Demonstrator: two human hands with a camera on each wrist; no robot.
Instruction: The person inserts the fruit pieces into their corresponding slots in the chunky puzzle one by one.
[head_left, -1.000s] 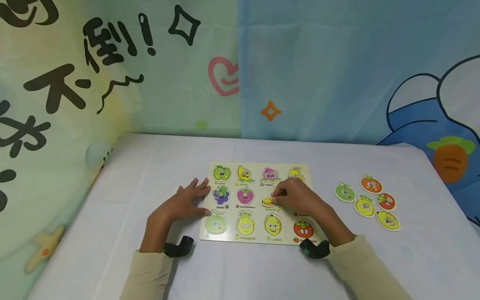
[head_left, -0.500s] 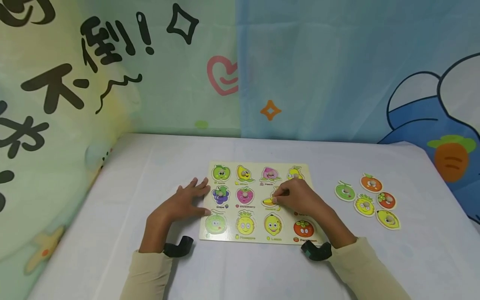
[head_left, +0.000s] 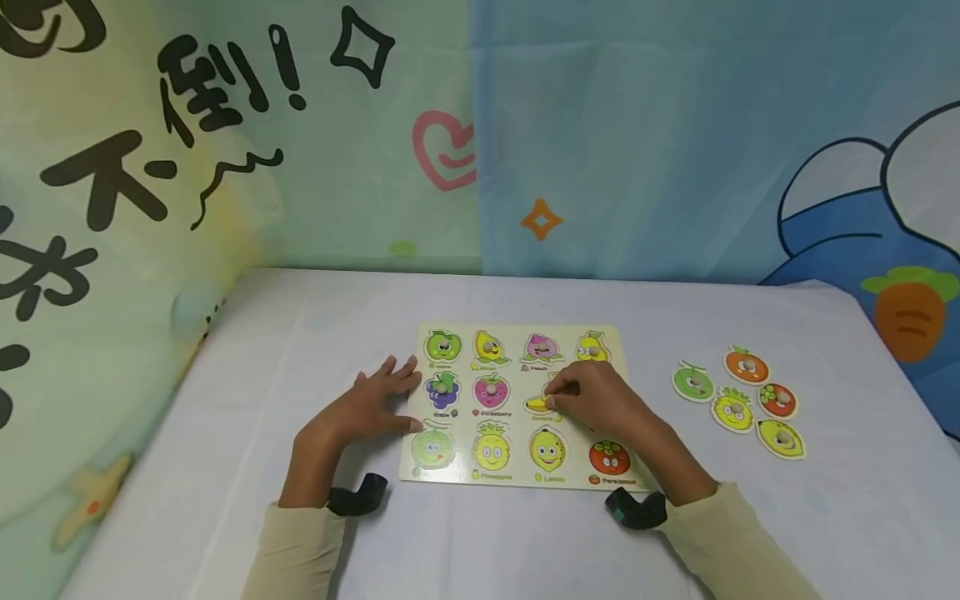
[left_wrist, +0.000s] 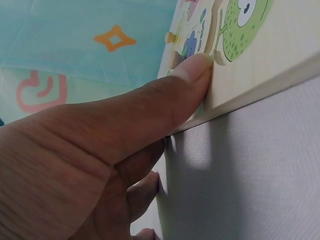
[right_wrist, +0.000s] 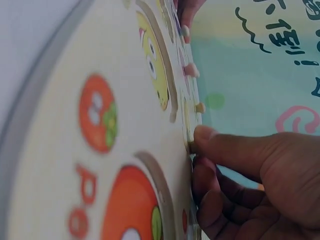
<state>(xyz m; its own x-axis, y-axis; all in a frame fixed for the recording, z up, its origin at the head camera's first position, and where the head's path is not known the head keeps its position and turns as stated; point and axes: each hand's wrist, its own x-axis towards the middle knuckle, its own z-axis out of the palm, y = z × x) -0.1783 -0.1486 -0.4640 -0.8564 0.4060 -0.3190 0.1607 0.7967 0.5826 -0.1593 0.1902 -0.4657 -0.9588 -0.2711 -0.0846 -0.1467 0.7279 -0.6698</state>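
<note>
A wooden fruit puzzle board (head_left: 462,454) lies on the white table, with apple, mango, peach, pear, grape and strawberry pieces in its upper part. My right hand (head_left: 600,396) pinches a yellow banana piece (head_left: 536,405) by thumb and index finger, at the banana slot; in the right wrist view its thumb (right_wrist: 225,147) is right at the board's face. My left hand (head_left: 367,408) rests at the board's left edge, fingers spread; the left wrist view has its thumb (left_wrist: 155,102) on the board's surface. The right hand covers the slot right of the banana.
Right of the board lie loose pieces: a green melon (head_left: 693,384), an orange (head_left: 746,366), a pineapple (head_left: 732,412), a red tomato-like piece (head_left: 777,402) and a lemon (head_left: 781,439). The bottom row's slots show printed fruit faces. A printed cloth backdrop (head_left: 615,142) stands behind the table.
My right hand stays on the banana piece, its wrist shifting slightly right and down. The left hand keeps its place on the board.
</note>
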